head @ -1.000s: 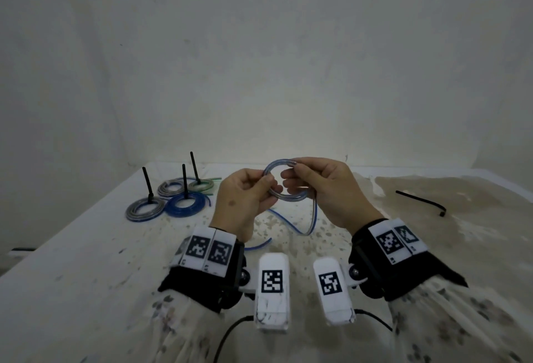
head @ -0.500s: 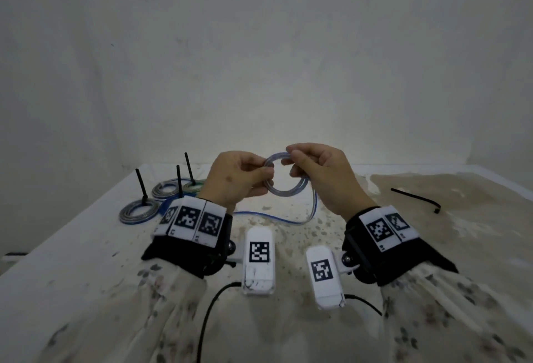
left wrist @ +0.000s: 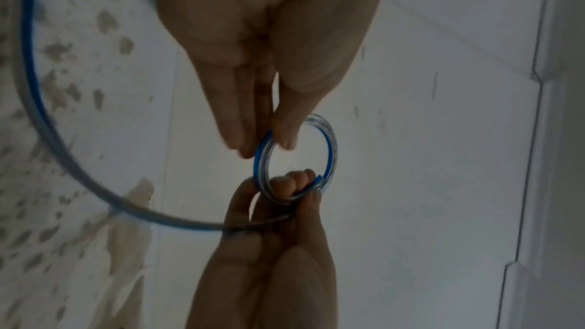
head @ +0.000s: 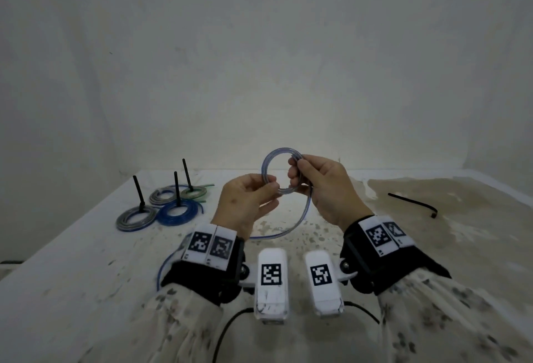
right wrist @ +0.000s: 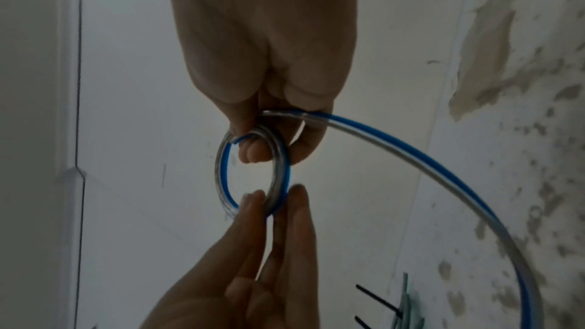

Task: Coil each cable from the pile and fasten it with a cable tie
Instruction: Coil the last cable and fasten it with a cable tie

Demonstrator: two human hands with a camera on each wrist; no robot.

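A clear cable with a blue stripe is partly wound into a small coil [head: 266, 165] held upright above the table. My left hand [head: 272, 189] pinches its lower left side between thumb and fingers [left wrist: 234, 134]. My right hand [head: 294, 172] grips the upper right side, fingers curled through the ring [right wrist: 253, 151]. The loose tail [head: 304, 214] drops from the right hand, curves left under my left wrist and lies on the table [head: 86, 261]. In the wrist views the coil [left wrist: 330, 154] [right wrist: 221, 174] sits between both hands, and the tail [right wrist: 411, 159] arcs away.
Several finished coils, each tied with a black cable tie standing up, lie at the far left: grey [head: 135, 218], blue [head: 177, 212] and green [head: 196, 193]. One loose black cable tie [head: 412, 204] lies on the stained patch at the right. A wall stands behind the table.
The right hand has shifted its grip to the coil's upper right side. The loose tail has swung left and now runs beneath the left wrist. Both hands still hold the coil.
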